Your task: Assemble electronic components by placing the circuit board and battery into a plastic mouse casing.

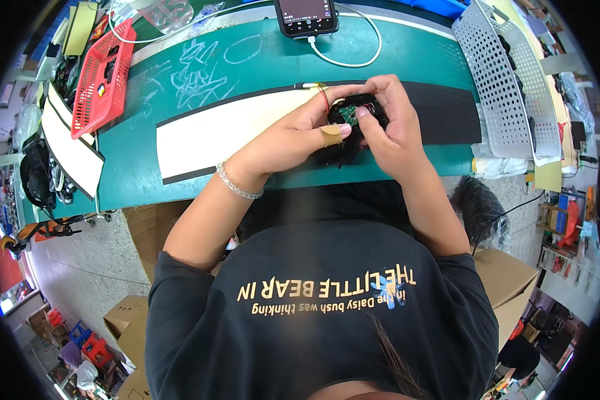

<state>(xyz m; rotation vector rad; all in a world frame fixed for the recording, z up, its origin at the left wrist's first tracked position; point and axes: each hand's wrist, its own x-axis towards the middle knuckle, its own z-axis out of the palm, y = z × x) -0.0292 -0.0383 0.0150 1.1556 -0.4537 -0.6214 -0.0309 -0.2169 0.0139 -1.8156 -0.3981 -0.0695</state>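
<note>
Both of my hands meet over a round black plastic housing (339, 155) with a green circuit board (349, 115) showing inside. My left hand (293, 139) grips it from the left, its thumb wrapped in a tan bandage and pressing on the near rim. On the other side, my right hand (399, 130) curls its fingers round the far edge, with the thumb laid over the board. Thin red wires (325, 95) run beside the left fingers towards a small silver and yellow part (307, 85) on the mat. My fingers hide much of the housing.
Under my hands lies a long white and black mat (207, 143) on the green table (420, 60). A phone (307, 19) with a white cable (353, 65) stands at the back. A red basket (103, 93) is at left, a grey perforated basket (493, 80) at right.
</note>
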